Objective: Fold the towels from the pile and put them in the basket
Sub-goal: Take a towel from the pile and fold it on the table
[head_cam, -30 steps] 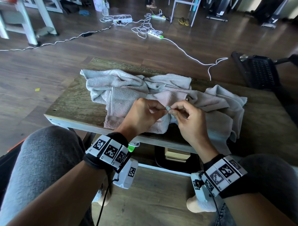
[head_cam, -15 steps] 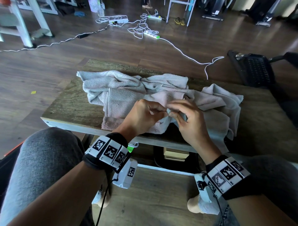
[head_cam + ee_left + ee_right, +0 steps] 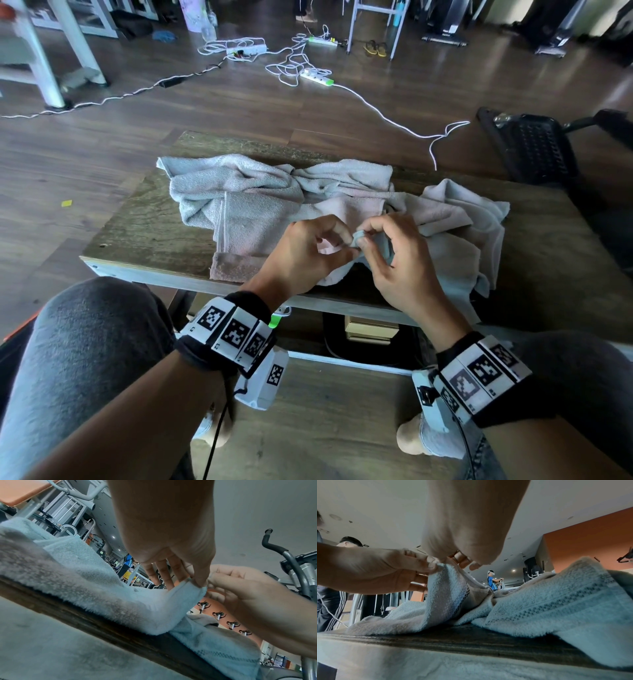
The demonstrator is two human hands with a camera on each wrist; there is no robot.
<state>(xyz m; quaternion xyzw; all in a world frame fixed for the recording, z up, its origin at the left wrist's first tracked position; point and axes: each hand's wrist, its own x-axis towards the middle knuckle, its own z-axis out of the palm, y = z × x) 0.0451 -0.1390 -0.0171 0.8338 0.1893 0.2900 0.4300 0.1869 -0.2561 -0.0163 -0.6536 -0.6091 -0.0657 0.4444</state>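
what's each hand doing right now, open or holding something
Left hand: fingers pinch a towel corner lifted from the towel pile.
Right hand: fingers pinch the same towel corner.

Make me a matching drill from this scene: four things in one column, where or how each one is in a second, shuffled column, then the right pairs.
Things:
1. left hand
2. towel pile
3. black basket
4. power strip

States:
A. on the floor, far side of the table
B. pinching a towel corner beside the right hand
C. crumpled on the table
D. on the floor, right of the table

Pairs: 1-B, 2-C, 3-D, 4-A
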